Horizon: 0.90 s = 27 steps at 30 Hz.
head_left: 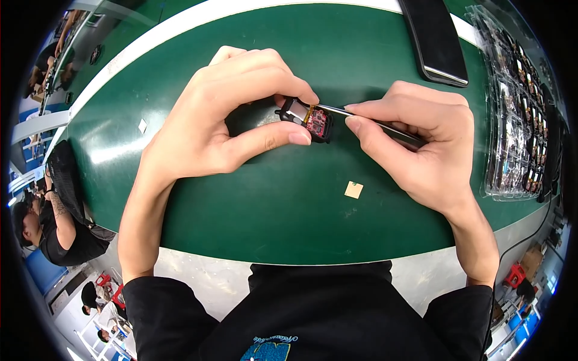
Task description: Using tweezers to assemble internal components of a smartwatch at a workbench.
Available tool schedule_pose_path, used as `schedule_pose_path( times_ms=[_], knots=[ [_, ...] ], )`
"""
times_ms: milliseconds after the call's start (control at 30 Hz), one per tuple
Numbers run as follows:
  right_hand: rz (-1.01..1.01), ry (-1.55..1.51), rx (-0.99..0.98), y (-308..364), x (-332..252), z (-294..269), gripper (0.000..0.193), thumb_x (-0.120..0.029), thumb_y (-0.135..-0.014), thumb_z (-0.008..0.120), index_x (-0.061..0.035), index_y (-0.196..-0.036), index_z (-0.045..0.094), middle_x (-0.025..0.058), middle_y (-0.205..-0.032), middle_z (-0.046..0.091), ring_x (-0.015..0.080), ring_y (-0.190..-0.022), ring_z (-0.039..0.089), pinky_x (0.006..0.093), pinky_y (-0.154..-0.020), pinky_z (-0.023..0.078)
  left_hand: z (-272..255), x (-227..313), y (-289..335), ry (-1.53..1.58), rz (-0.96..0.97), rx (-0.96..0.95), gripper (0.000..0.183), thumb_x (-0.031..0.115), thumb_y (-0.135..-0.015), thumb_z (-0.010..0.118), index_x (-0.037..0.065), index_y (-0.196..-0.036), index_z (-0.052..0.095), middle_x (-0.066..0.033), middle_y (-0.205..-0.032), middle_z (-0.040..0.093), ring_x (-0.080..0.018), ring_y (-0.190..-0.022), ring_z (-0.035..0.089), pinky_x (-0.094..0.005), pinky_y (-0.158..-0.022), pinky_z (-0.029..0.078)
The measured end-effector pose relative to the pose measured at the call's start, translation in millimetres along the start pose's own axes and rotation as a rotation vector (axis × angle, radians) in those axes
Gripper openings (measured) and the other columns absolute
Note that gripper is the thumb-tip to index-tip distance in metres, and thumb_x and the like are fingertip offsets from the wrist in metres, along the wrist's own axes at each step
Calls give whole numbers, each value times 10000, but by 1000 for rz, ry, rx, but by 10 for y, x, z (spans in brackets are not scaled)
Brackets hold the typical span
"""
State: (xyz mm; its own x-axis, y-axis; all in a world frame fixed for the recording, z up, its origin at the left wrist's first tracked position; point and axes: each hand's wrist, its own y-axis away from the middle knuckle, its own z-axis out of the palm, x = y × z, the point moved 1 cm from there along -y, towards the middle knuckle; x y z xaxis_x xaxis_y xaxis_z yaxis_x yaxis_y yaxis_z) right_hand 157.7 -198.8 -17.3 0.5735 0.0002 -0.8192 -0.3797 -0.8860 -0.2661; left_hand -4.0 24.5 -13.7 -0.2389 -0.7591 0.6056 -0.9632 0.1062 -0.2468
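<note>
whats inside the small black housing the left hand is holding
Inside the small black housing a red circuit board shows, with the tweezers from the right hand reaching its edge. The left hand fingers cover the housing's left part, so anything there is hidden.

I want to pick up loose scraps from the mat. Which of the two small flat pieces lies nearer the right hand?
The tan square, just below the right hand on the green mat. The other, a smaller white piece, lies far off, left of the left hand.
</note>
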Motion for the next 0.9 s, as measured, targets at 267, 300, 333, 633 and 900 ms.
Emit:
schedule_pose_path(
  times_ms=[267,300,333,633,900],
  knots=[
    [-66,17,17,25,24,2,153,49,-857,845,14,-1004,869,35,-669,654,69,-554,539,261,-516,333,-1,32,-33,28,-44,-9,462,299,-810,950,68,-1181,800,-42,-1015,763,-193,-856,631,-337,-813,441],
    [-58,20,16,22,17,-11,148,49,-858,845,16,-1000,868,37,-668,655,65,-558,543,259,-516,335,-1,32,-37,45,-51,-10,472,288,-799,955,71,-1187,798,-36,-990,748,-185,-839,611,-338,-816,433],
    [-63,22,18,16,1,-25,148,49,-858,845,16,-1000,868,37,-668,655,65,-558,543,259,-516,335,0,33,-35,40,-49,-7,472,288,-799,955,71,-1187,798,-36,-990,748,-185,-839,611,-338,-816,433],
    [156,-296,149,-18,-35,92,166,8,-925,825,24,-1090,806,40,-771,673,58,-607,555,271,-526,374,55,26,-22,4,-12,81,500,228,-781,985,80,-1216,786,-7,-891,664,-172,-841,639,-352,-889,408],
    [-2,157,-38,-10,-279,161,448,-93,-780,964,-13,-1183,785,28,-869,600,112,-736,556,274,-569,410,42,48,79,125,-39,22,595,293,-840,925,128,-1353,675,23,-1074,720,-186,-1054,691,-400,-1027,402]
  ],
)
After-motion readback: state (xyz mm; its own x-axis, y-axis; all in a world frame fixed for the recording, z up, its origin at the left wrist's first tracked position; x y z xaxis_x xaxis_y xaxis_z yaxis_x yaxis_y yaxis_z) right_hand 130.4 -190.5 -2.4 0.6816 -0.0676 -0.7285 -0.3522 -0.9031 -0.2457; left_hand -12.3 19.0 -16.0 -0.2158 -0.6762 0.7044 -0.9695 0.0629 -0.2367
